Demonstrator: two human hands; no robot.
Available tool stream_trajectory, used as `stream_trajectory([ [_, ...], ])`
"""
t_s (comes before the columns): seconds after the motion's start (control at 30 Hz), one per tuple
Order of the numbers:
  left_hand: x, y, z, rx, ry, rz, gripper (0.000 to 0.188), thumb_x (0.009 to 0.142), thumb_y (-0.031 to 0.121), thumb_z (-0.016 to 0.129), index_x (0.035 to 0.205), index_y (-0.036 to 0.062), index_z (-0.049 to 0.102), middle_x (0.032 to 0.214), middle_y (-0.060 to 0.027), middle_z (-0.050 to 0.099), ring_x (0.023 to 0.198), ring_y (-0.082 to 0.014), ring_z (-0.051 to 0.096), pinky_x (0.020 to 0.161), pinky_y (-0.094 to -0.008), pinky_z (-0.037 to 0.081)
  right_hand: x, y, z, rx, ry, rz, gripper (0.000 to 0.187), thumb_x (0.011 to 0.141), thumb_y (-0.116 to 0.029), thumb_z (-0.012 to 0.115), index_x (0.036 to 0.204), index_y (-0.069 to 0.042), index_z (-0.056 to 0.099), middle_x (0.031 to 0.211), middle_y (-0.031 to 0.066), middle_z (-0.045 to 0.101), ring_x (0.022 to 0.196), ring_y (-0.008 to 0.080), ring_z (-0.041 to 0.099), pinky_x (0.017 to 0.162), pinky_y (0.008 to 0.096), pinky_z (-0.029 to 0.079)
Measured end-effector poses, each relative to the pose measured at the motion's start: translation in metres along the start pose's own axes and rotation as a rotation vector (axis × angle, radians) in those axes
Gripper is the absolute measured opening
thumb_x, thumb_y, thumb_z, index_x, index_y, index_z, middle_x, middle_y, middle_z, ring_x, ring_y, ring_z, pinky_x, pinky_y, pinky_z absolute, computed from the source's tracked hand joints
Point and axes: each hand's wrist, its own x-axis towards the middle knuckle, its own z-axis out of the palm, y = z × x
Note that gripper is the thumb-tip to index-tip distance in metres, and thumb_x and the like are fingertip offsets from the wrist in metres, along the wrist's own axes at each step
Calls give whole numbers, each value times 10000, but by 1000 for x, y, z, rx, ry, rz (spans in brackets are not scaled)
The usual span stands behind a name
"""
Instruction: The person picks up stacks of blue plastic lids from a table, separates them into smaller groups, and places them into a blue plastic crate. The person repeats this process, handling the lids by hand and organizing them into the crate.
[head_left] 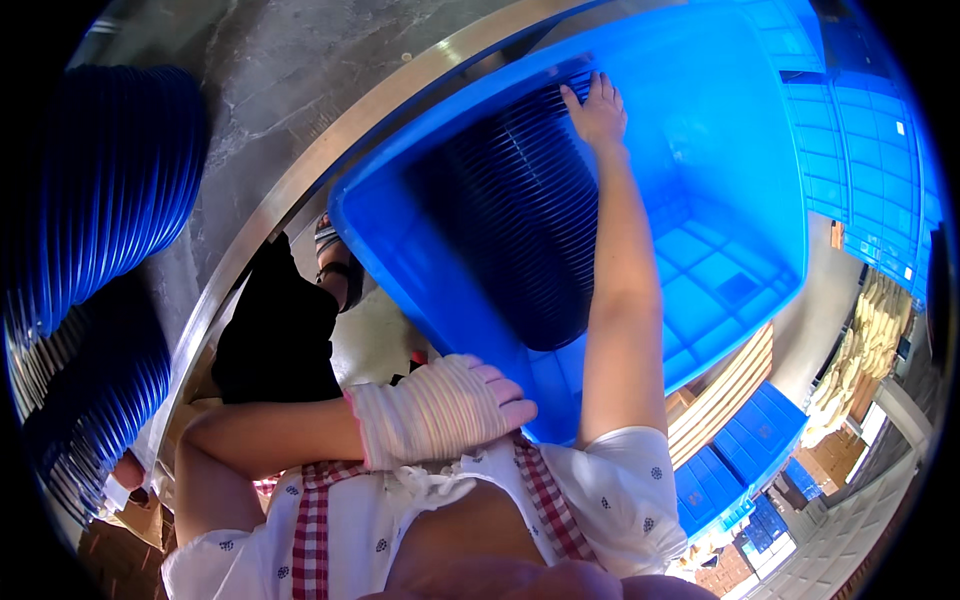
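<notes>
Head view: a ridged dark stack (520, 210) lay in the blue bin (700, 120). At the bin's far end the right hand (601, 118) met the stack, fingers extended; by the bin's near rim the gloved left hand (450, 408) half curled. I couldn't tell either's grip.

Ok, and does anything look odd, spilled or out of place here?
Nothing looks spilled or visibly damaged. The one oddity is a mismatch: the left hand wears a pale striped glove, while the right hand, at the far end of the dark ridged stack in the blue bin, is bare.
</notes>
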Motion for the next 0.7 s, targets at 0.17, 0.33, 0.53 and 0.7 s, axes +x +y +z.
stream_trajectory([
  [0.17,-2,-2,-11,65,-143,-111,369,804,142,610,1160,74,539,1016,-80,614,956,-245,629,837,-370,488,39,34,12,85,-141,39,818,891,-690,409,1481,-127,351,1551,115,304,1411,347,299,1126,491,283],
  [0.33,-11,-2,0,68,17,-107,288,805,155,590,1075,63,554,917,-75,597,871,-246,622,766,-358,474,38,27,16,335,102,157,722,953,-563,418,1455,-47,361,1477,222,382,1386,376,325,1124,446,303],
  [0.53,-13,1,-2,60,7,-109,238,813,171,582,1029,71,573,895,-74,603,855,-251,627,742,-362,482,28,45,22,342,4,-11,797,926,-582,469,1445,11,352,1470,252,376,1375,388,337,1140,433,277],
  [0.7,-9,6,7,145,-62,-174,299,849,253,620,1108,108,578,955,-47,629,905,-232,638,818,-353,492,-46,12,-26,500,-1,89,581,937,-415,574,1347,-11,498,1360,225,517,1239,350,519,1040,403,413],
])
